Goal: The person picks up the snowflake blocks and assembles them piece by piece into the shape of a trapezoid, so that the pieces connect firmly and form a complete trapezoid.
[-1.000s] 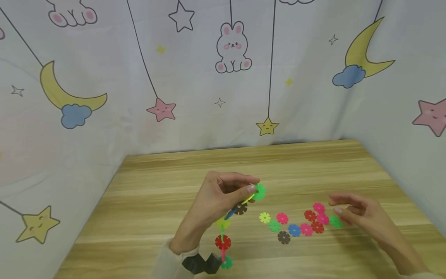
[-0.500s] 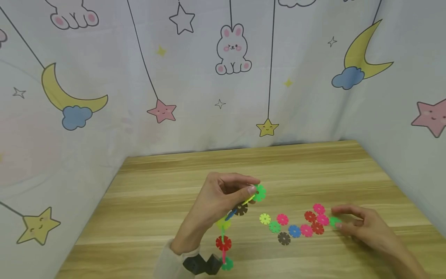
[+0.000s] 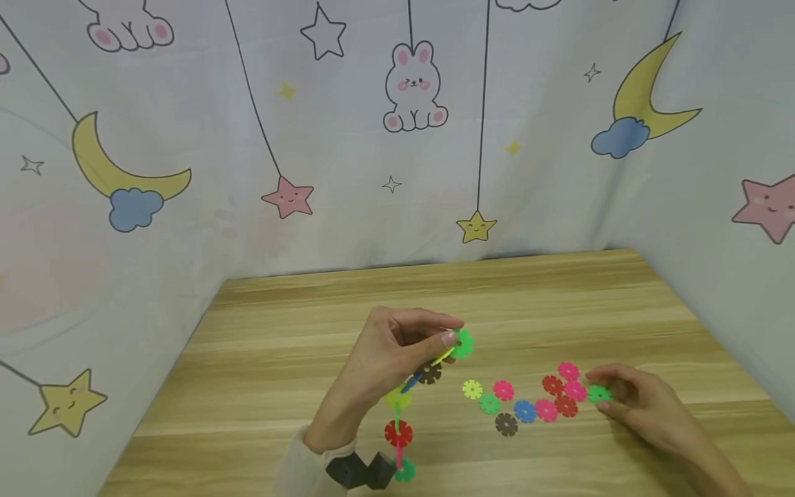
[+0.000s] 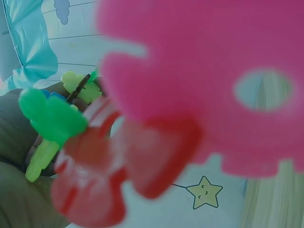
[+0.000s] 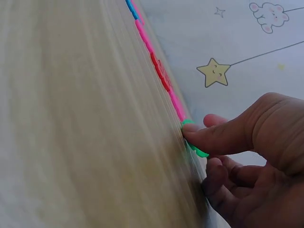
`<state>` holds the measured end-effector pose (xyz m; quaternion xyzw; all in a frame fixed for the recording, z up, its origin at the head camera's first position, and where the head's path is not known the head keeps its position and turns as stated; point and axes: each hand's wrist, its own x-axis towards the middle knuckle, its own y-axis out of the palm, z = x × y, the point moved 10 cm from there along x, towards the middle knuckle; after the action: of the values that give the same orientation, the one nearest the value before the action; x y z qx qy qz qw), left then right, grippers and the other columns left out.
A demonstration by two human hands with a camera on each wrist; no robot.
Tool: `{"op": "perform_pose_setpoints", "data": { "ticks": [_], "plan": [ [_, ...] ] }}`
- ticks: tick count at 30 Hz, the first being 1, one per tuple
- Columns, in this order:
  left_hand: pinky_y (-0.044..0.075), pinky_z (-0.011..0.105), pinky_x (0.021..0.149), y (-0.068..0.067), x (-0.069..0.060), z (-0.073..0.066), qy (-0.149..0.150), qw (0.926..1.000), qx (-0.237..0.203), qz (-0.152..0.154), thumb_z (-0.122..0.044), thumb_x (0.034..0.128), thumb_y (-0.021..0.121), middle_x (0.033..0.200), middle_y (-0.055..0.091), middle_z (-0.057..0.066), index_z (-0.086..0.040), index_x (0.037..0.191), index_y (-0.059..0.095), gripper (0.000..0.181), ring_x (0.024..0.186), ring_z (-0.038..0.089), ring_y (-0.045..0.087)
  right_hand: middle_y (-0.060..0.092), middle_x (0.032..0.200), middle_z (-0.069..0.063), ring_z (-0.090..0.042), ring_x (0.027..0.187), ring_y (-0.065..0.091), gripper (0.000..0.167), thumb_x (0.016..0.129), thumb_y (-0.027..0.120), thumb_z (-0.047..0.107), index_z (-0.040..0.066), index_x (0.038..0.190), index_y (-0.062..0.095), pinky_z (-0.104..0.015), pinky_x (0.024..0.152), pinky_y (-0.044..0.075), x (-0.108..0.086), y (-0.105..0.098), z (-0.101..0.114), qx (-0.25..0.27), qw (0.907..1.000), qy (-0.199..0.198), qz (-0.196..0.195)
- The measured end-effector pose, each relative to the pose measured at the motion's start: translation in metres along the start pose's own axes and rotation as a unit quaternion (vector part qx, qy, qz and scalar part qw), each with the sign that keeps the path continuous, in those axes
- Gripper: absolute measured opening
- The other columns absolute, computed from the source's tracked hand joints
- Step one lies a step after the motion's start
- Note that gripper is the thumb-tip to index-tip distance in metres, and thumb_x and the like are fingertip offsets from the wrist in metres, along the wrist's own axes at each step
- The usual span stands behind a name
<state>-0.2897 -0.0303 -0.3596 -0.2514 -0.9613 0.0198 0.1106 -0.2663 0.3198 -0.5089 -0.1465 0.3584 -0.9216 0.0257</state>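
Observation:
My left hand (image 3: 391, 359) pinches a chain of linked interlocking plastic discs near its upper end, at a green disc (image 3: 462, 343). The chain hangs down past the wrist through brown, blue, yellow and red discs (image 3: 398, 433) to a green one (image 3: 405, 470) at the bottom. In the left wrist view a pink disc (image 4: 190, 95) looms close and blurred. My right hand (image 3: 652, 407) is at the right end of the loose discs, thumb and fingers at the edges of a loose green disc (image 3: 599, 394). The right wrist view shows the thumb on that green disc (image 5: 201, 153).
Between my hands, several loose discs lie flat on the wooden table (image 3: 298, 331), including yellow (image 3: 472, 389), brown (image 3: 506, 424), blue (image 3: 524, 411) and red (image 3: 566, 405) ones. A printed cloth (image 3: 348, 138) rises behind the table and along both sides.
My right hand has come down and closed its thumb and fingers onto the loose green disc, which has barely moved. My left hand and the chain stay nearly still.

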Motion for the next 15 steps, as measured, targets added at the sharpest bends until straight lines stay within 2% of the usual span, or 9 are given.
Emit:
{"op": "perform_pose_setpoints", "data": {
  "ticks": [4, 7, 11, 15],
  "plan": [
    [0.067, 0.034, 0.079, 0.000, 0.000, -0.001, 0.002, 1.0000, -0.001, 0.001, -0.009, 0.1012, 0.074, 0.108, 0.082, 0.022, 0.001, 0.122, 0.078, 0.023, 0.084, 0.013, 0.082, 0.073, 0.101, 0.016, 0.002, 0.083, 0.061, 0.041, 0.082, 0.085, -0.007, 0.003, 0.120, 0.073, -0.015, 0.072, 0.052, 0.002, -0.001, 0.003, 0.001, 1.0000, 0.002, -0.006],
    [0.067, 0.035, 0.078, 0.000, 0.000, -0.001, 0.003, 1.0000, -0.001, 0.000, -0.009, 0.1012, 0.074, 0.107, 0.082, 0.021, -0.001, 0.121, 0.079, 0.022, 0.084, 0.014, 0.082, 0.072, 0.102, 0.012, 0.007, 0.088, 0.061, 0.040, 0.084, 0.084, -0.007, 0.004, 0.121, 0.074, -0.011, 0.076, 0.054, 0.002, -0.003, 0.002, 0.004, 0.9998, 0.018, -0.007],
    [0.067, 0.034, 0.078, -0.001, 0.000, -0.002, 0.003, 1.0000, -0.003, -0.001, -0.009, 0.1013, 0.074, 0.107, 0.082, 0.021, -0.001, 0.121, 0.079, 0.022, 0.084, 0.014, 0.082, 0.072, 0.108, 0.014, 0.012, 0.095, 0.061, 0.037, 0.090, 0.082, -0.001, 0.004, 0.125, 0.073, -0.011, 0.080, 0.056, 0.004, -0.005, 0.004, 0.002, 0.9990, 0.043, -0.008],
    [0.067, 0.033, 0.078, -0.001, -0.001, -0.002, 0.002, 1.0000, -0.006, -0.001, -0.009, 0.1011, 0.075, 0.107, 0.082, 0.021, -0.001, 0.121, 0.079, 0.022, 0.084, 0.013, 0.082, 0.074, 0.109, 0.016, 0.010, 0.095, 0.064, 0.035, 0.095, 0.080, 0.005, 0.002, 0.129, 0.072, -0.015, 0.079, 0.058, 0.010, -0.006, 0.015, 0.021, 0.9983, 0.053, -0.011]
  ]
}}
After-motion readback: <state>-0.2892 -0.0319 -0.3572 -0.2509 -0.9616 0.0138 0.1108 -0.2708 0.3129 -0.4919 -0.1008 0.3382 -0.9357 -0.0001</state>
